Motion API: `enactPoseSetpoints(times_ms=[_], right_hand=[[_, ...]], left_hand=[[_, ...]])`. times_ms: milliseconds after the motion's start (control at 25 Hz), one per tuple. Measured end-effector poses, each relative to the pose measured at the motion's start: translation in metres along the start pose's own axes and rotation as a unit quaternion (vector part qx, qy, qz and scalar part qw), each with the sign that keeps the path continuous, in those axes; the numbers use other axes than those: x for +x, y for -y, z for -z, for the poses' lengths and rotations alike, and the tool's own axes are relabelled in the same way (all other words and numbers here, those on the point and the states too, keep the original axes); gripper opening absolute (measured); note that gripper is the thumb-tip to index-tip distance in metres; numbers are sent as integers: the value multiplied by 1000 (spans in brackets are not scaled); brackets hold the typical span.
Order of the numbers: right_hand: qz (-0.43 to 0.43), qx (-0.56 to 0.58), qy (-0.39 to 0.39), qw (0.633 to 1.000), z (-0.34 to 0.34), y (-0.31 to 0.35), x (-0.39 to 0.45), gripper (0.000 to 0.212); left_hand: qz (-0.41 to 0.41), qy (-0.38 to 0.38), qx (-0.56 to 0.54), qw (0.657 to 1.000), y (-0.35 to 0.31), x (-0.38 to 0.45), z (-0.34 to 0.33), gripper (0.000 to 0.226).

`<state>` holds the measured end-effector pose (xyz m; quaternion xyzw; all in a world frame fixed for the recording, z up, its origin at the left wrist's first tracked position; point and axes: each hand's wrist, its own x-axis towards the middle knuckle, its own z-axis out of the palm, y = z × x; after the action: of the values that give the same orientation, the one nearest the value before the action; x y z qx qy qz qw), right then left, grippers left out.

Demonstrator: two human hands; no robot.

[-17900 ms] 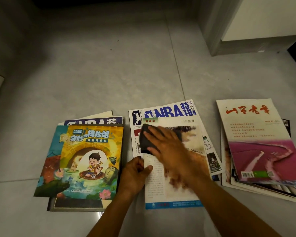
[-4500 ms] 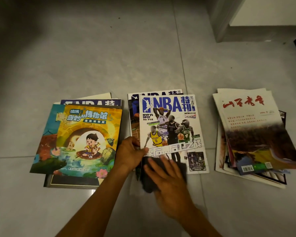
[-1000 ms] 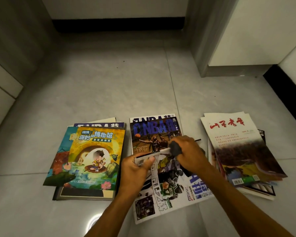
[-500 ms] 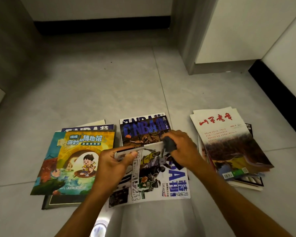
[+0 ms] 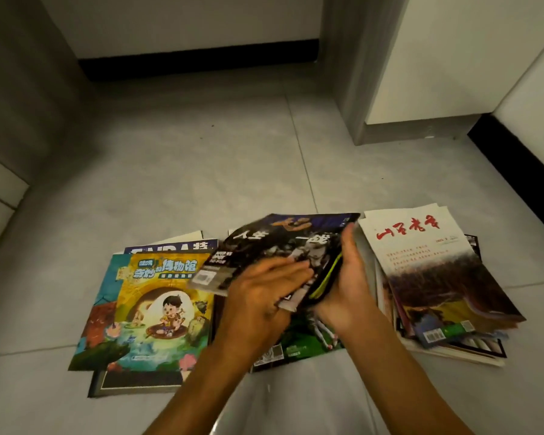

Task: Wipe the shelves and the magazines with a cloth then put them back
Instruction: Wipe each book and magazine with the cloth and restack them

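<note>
Both hands, left (image 5: 258,296) and right (image 5: 343,287), now hold the flipped, blurred NBA magazine (image 5: 283,246), hiding the cloth (image 5: 322,277).

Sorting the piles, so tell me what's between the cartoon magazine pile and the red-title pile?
In the head view, both hands, left and right, holding a dark magazine above the middle pile.

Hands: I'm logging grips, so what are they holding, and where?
Both hold the dark magazine, lifted and tilted: left hand at its lower near edge, right hand at its right edge, with the cloth.
</note>
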<state>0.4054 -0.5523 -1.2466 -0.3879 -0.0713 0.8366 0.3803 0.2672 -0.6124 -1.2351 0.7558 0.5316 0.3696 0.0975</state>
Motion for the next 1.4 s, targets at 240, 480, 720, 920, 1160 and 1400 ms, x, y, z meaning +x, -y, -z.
enactPoseSetpoints(times_ms=[240, 480, 720, 920, 1160, 1400], right_hand=[[10, -113, -71, 991, 27, -9, -2, 55], [-78, -175, 23, 981, 9, 6, -22, 37], [193, -482, -252, 817, 53, 21, -3, 24], [408, -608, -245, 635, 49, 11, 7, 33], [224, -900, -35, 373, 96, -116, 9, 83], [258, -900, -119, 332, 130, -60, 27, 95]], left_hand=[[198, 290, -159, 923, 16, -27, 1, 74], [566, 120, -527, 622, 23, -38, 10, 49], [637, -55, -432, 636, 36, -60, -34, 32], [614, -34, -291, 733, 40, -63, -60, 28], [561, 28, -96, 822, 60, -63, -53, 14], [576, 51, -105, 809, 70, -65, -54, 22]])
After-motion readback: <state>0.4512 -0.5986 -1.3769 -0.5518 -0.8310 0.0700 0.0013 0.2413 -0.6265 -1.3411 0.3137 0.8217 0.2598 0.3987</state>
